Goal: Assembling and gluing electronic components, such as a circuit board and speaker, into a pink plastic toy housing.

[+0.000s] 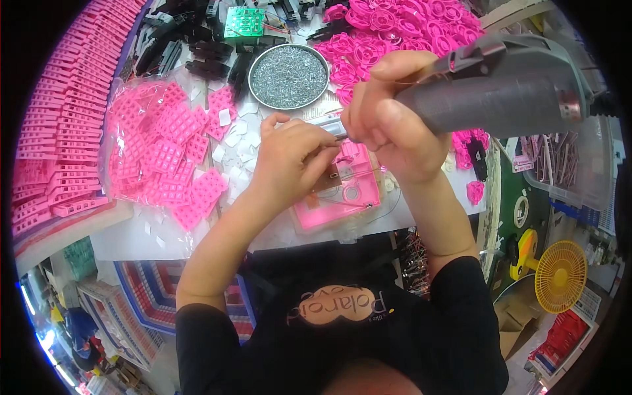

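My right hand (405,125) is wrapped round a thick grey electric screwdriver (497,95), tilted with its narrow end pointing down and left. Just below that end lies an open pink plastic housing (316,216) with thin wires and a small brown part (324,179) inside it. My left hand (286,158) bends over the housing's upper left side, its thumb and fingers pinched close to the screwdriver's tip. Whatever those fingers hold is hidden. Beyond the hands stands a round metal tin (251,80) full of small screws (289,76).
A clear bag of pink keypads (174,151) lies on the left, with scattered white squares (247,141) beside it. Stacked pink strips (69,125) line the far left. Pink ring-shaped parts (395,29), black parts (210,59) and a green circuit board (244,22) lie at the back. A yellow fan (561,276) stands at right.
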Available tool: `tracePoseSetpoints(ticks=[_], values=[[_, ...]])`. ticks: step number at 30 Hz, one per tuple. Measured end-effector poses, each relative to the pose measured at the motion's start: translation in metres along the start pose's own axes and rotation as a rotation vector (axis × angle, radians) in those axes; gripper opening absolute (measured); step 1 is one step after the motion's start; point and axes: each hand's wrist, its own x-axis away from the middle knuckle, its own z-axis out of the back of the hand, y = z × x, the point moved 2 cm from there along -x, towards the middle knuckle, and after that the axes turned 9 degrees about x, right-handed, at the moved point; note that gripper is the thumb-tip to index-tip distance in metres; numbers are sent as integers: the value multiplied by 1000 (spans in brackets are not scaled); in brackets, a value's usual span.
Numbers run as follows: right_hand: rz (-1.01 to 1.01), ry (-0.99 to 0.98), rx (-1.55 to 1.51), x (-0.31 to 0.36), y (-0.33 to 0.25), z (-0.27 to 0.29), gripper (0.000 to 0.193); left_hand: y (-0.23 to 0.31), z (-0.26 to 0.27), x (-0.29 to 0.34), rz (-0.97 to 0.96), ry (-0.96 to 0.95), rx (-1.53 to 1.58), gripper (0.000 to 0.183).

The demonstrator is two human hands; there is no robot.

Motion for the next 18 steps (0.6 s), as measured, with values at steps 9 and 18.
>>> tracePoseSetpoints(ticks=[9,18], values=[[23,-12,10,8,6,-1,35,-1,0,0,-78,41,-129,12],[-63,224,157,-8,49,14,18,-13,-14,-2,-103,106,-413,21]])
